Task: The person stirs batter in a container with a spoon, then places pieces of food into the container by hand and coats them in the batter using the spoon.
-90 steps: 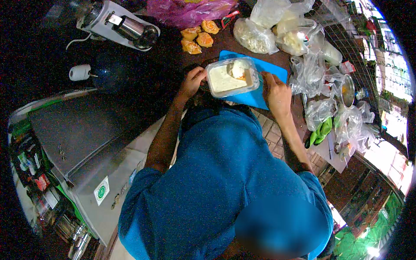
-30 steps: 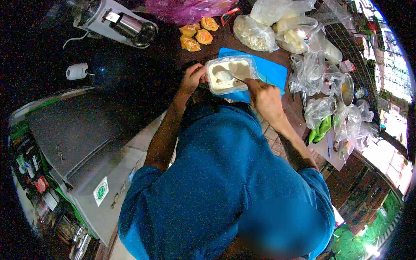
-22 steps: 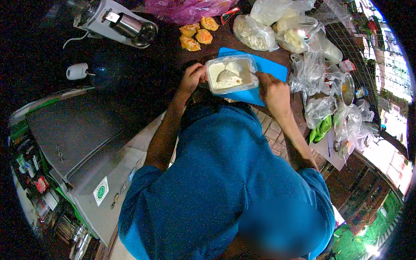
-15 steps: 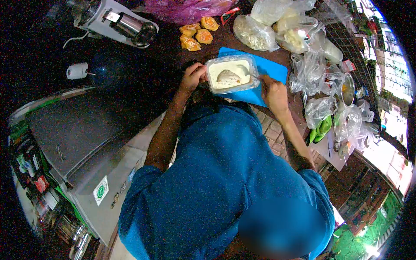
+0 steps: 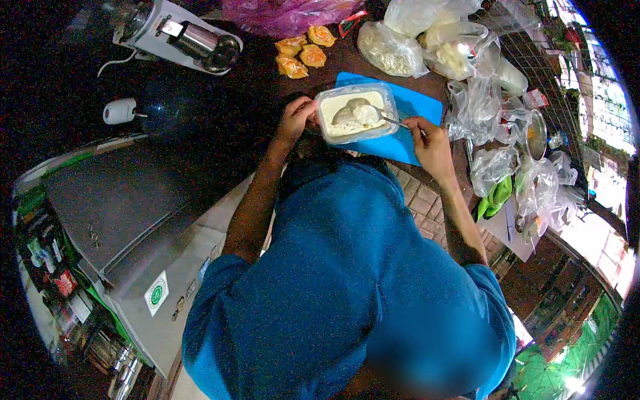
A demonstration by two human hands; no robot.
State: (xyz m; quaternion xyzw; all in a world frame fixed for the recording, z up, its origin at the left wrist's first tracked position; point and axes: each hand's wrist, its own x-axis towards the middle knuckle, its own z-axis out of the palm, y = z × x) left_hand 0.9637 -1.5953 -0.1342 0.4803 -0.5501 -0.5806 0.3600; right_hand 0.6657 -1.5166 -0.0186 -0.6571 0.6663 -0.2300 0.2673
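Observation:
A clear plastic container (image 5: 356, 139) of creamy white food lies partly over a blue board (image 5: 421, 107). My left hand (image 5: 297, 119) grips the container's left edge, its fingers curled there. On the other side, my right hand (image 5: 430, 141) pinches the handle of a metal spoon (image 5: 395, 122). The spoon's bowl is in the container and bears a white lump. A darker hollow shows in the food around it. Several orange-topped pieces (image 5: 313, 56) sit on the dark table beyond the container.
Plastic bags (image 5: 392, 52) of food stand at the back right, with a green item (image 5: 495, 198) lower down. A pink-purple bag (image 5: 293, 15) lies at the back. A grey and metal appliance (image 5: 190, 41) is at the back left, near a white object (image 5: 119, 111).
My right hand has drawn slightly to the right, and the spoon with a white lump now shows over the hollow. My left hand stays at the container's edge.

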